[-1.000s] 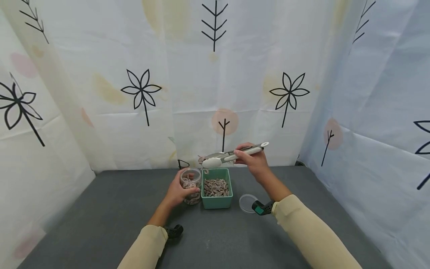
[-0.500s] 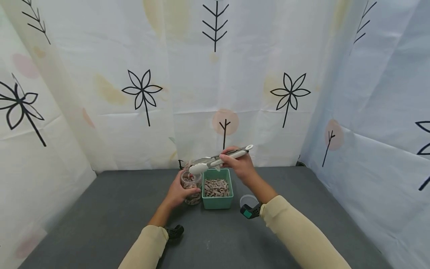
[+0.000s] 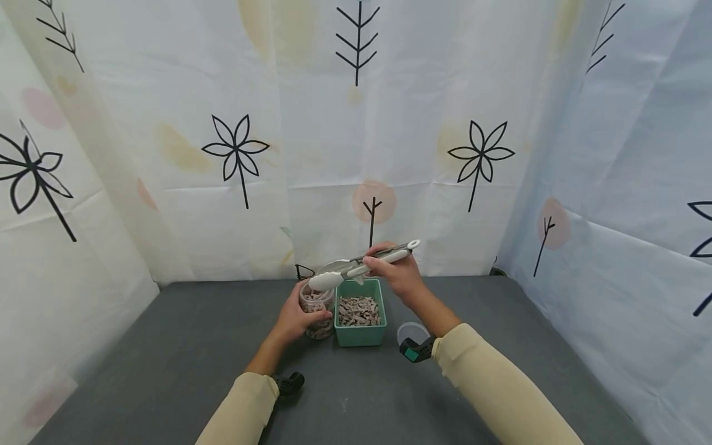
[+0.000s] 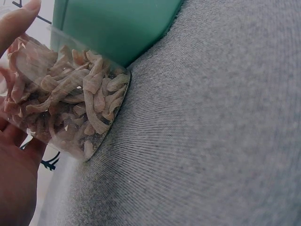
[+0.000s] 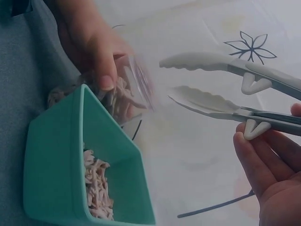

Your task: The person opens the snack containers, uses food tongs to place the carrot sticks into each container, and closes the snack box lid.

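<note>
My left hand (image 3: 295,318) grips a clear round jar (image 3: 318,309), its thumb and fingers round the wall. Curled, pale brown dried strips (image 4: 80,94) fill much of the jar in the left wrist view. White-headed kitchen tongs (image 3: 325,282) are held by my right hand (image 3: 399,273) above the jar mouth. In the right wrist view the tongs' two heads stand apart with nothing between them. Touching or very near the jar on its right stands a green rectangular tub (image 3: 360,337), holding many similar pieces (image 3: 358,311).
A clear round lid (image 3: 412,330) lies on the grey table (image 3: 356,402) to the right of the tub, partly covered by the right wrist's camera. A patterned white curtain (image 3: 322,123) hangs behind the table and along both sides.
My right hand has moved left, taking the tongs from over the tub to over the jar. The strips in the tongs were let go at the jar. My left hand has stayed put.
</note>
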